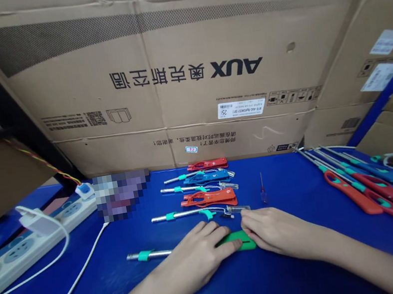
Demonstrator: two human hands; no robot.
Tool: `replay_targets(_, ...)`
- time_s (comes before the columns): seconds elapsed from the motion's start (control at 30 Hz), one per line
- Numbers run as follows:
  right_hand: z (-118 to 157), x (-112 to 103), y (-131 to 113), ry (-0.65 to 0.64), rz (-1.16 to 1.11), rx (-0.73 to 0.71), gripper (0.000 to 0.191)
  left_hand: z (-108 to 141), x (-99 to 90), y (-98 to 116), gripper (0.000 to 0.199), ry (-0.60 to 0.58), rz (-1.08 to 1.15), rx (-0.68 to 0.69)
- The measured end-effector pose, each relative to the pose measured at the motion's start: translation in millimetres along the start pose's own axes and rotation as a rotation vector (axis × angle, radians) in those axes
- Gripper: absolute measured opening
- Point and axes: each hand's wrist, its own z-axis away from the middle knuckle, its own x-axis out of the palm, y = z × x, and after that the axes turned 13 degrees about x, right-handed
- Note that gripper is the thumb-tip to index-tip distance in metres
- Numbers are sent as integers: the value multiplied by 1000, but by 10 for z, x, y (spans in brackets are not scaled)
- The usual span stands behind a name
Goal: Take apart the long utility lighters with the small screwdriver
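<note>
A green lighter handle (pixel 249 240) lies on the blue table under my two hands. My left hand (pixel 203 252) is closed over its left part, thumb and fingers pressing on it. From beneath that hand a metal lighter tube (pixel 158 253) with a teal collar points left. My right hand (pixel 274 229) has its fingers curled against the handle's right end; what lies inside them is hidden. Just beyond, another metal tube (pixel 185 213) with a teal trigger is wired to a clear fuel tank (pixel 238 208). Farther back are an orange-red handle shell (pixel 211 198) and a blue handle shell (pixel 211 177).
Several long lighters (pixel 391 194) with red and blue handles lie at the right. A small screwdriver (pixel 264 196) rests behind my right hand. The white power strip (pixel 41 240) and its cables run along the left. Tall cardboard (pixel 163 46) closes off the back.
</note>
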Motion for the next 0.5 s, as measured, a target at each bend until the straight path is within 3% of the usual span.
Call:
replay_targets(0.27,-3,-89,-35,-55,-39,19,20,-13,-34,14,40,-57,-7,-17)
replay_targets(0.4,8,-117,-35,11,-45,17,20,-12,-24,15,38,-50,-10,-13)
replay_targets(0.5,-4,-62,61,127,97,34,21,-14,-26,12,39,-43,-3,-23)
